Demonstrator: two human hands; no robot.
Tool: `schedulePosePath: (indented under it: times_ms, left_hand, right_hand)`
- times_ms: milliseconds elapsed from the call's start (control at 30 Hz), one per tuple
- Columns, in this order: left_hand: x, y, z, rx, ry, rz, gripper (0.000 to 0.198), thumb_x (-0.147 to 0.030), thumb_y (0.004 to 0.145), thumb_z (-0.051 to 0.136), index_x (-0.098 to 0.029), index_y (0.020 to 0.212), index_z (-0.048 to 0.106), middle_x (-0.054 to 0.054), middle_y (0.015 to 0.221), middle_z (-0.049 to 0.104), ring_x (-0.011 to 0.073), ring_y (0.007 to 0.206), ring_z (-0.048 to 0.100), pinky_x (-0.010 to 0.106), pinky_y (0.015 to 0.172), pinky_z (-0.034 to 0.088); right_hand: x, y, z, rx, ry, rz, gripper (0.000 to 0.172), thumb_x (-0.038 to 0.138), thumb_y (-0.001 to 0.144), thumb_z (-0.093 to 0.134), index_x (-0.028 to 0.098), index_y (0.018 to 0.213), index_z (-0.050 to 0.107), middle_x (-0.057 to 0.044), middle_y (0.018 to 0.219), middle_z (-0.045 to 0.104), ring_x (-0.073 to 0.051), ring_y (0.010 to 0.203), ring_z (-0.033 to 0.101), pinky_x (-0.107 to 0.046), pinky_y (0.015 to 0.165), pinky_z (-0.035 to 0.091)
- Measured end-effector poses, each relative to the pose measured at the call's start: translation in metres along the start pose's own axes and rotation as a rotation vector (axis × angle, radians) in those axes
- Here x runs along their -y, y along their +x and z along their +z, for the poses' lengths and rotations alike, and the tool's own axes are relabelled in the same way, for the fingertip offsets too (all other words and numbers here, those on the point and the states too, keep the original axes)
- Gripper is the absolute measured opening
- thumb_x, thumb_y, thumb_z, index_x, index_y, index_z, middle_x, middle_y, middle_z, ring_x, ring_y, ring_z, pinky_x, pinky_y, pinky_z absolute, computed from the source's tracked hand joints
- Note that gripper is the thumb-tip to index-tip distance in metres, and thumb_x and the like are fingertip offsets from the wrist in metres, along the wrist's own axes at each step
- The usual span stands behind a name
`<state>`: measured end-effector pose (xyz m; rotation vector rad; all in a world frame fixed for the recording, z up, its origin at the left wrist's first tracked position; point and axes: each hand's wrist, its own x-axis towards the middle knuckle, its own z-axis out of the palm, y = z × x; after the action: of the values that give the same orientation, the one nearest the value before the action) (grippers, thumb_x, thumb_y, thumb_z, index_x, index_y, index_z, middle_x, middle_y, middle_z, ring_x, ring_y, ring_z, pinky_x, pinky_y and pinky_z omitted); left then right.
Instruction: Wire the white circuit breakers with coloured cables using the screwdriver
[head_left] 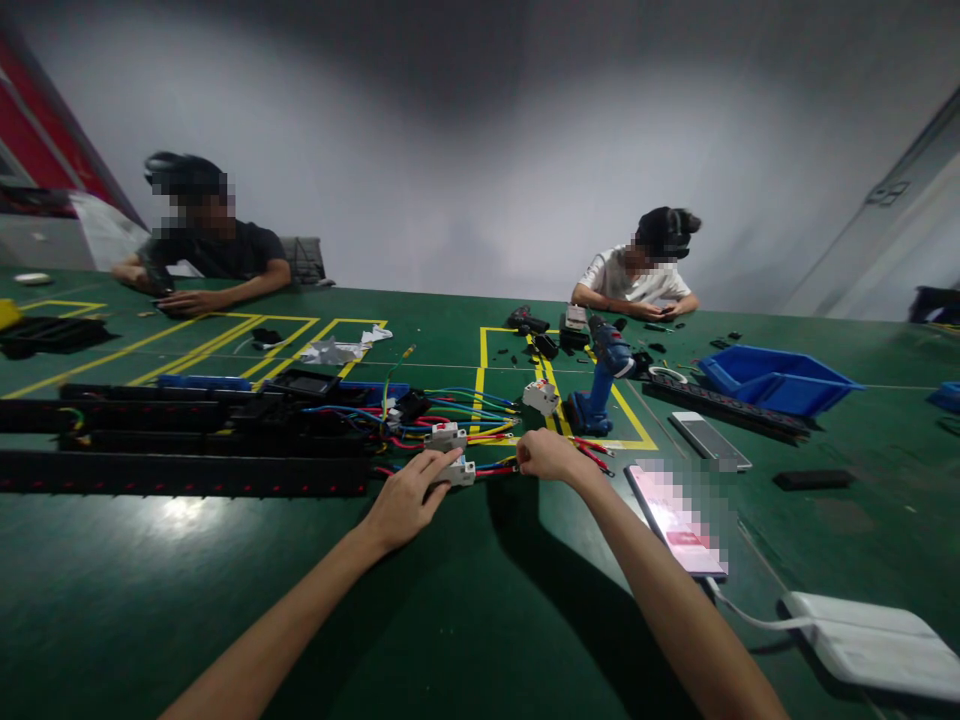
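My left hand [409, 498] grips a white circuit breaker [463, 473], fingers over its top and thumb at its near side. A short red wire [491, 471] runs from that breaker toward my right hand [550, 455]. The right fingers are curled together beside the wire ends, and what they pinch is hidden. Just behind, a second white breaker [445, 435] sits among yellow, blue and red wires. These wires lead from long black power strips [187, 473] lying side by side on the left. Another white breaker [540, 397] stands apart, beyond my right hand.
A blue cordless drill [600, 375] stands behind my right hand, near red wires [594, 455] with terminals. Further right are a blue bin [780, 380], a lit phone [679, 520], another phone [709, 441] and a white power bank [874, 640]. Two people sit across the green table [420, 620].
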<state>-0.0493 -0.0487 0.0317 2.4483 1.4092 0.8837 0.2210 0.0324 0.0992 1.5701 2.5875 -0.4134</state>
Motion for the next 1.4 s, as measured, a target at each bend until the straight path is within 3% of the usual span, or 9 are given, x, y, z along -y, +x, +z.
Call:
schedulePosePath:
  times_ms: [200, 533, 633, 767, 933, 1067, 1400]
  left_hand:
    - [-0.002, -0.001, 0.003, -0.034, 0.028, -0.039, 0.065, -0.016, 0.089, 0.05, -0.036, 0.148, 0.03, 0.004, 0.125, 0.054, 0.0223, 0.114, 0.054, 0.038, 0.096, 0.048]
    - [-0.022, 0.006, 0.017, -0.167, 0.137, -0.066, 0.065, -0.032, 0.083, 0.064, -0.031, 0.143, 0.04, 0.008, 0.127, 0.052, 0.0276, 0.117, 0.051, 0.044, 0.099, 0.044]
    - [-0.029, 0.014, 0.024, -0.188, 0.11, -0.092, 0.057, -0.028, 0.081, 0.064, -0.028, 0.136, 0.047, 0.007, 0.121, 0.055, 0.0267, 0.111, 0.054, 0.043, 0.095, 0.045]
    - [-0.034, 0.027, 0.026, -0.234, 0.014, -0.161, 0.033, -0.023, 0.078, 0.065, -0.024, 0.111, 0.06, 0.005, 0.106, 0.06, 0.0239, 0.1, 0.059, 0.038, 0.09, 0.048]
    - [-0.029, 0.032, 0.023, -0.21, -0.087, -0.206, 0.029, -0.023, 0.074, 0.071, -0.023, 0.101, 0.061, 0.003, 0.099, 0.062, 0.0234, 0.094, 0.061, 0.038, 0.084, 0.049]
    - [-0.023, 0.028, 0.025, -0.206, -0.153, -0.169, 0.021, -0.026, 0.075, 0.071, -0.022, 0.094, 0.063, 0.002, 0.095, 0.062, 0.0216, 0.089, 0.06, 0.037, 0.079, 0.049]
    - [-0.016, 0.028, 0.03, -0.21, -0.151, -0.052, 0.01, -0.021, 0.08, 0.068, -0.022, 0.09, 0.066, 0.003, 0.092, 0.061, 0.0208, 0.093, 0.055, 0.037, 0.085, 0.047]
  right_hand:
    - [0.007, 0.005, 0.006, 0.008, -0.029, 0.046, 0.016, 0.025, 0.074, 0.068, 0.02, 0.088, 0.075, -0.01, 0.09, 0.072, -0.022, 0.08, 0.066, -0.025, 0.066, 0.043]
    - [-0.004, 0.013, 0.013, 0.05, 0.094, 0.104, 0.016, 0.032, 0.071, 0.074, 0.021, 0.083, 0.075, -0.004, 0.086, 0.072, -0.017, 0.077, 0.065, -0.021, 0.061, 0.041]
    - [-0.009, 0.015, 0.014, 0.073, 0.139, 0.131, 0.017, 0.034, 0.07, 0.075, 0.02, 0.08, 0.075, -0.003, 0.082, 0.072, -0.015, 0.074, 0.064, -0.02, 0.058, 0.039]
    - [-0.019, 0.018, 0.015, 0.112, 0.184, 0.179, 0.026, 0.043, 0.069, 0.075, 0.018, 0.071, 0.072, -0.002, 0.073, 0.069, -0.013, 0.065, 0.061, -0.021, 0.053, 0.036]
    - [-0.029, 0.02, 0.015, 0.108, 0.189, 0.221, 0.042, 0.057, 0.06, 0.078, 0.017, 0.071, 0.071, -0.002, 0.071, 0.065, -0.014, 0.062, 0.056, -0.024, 0.05, 0.032]
    - [-0.031, 0.021, 0.017, 0.099, 0.2, 0.216, 0.044, 0.058, 0.058, 0.079, 0.017, 0.07, 0.07, -0.002, 0.07, 0.063, -0.014, 0.062, 0.054, -0.024, 0.05, 0.031]
    - [-0.034, 0.018, 0.018, 0.082, 0.207, 0.174, 0.04, 0.054, 0.061, 0.079, 0.017, 0.069, 0.068, 0.001, 0.066, 0.061, -0.012, 0.059, 0.052, -0.023, 0.049, 0.029]
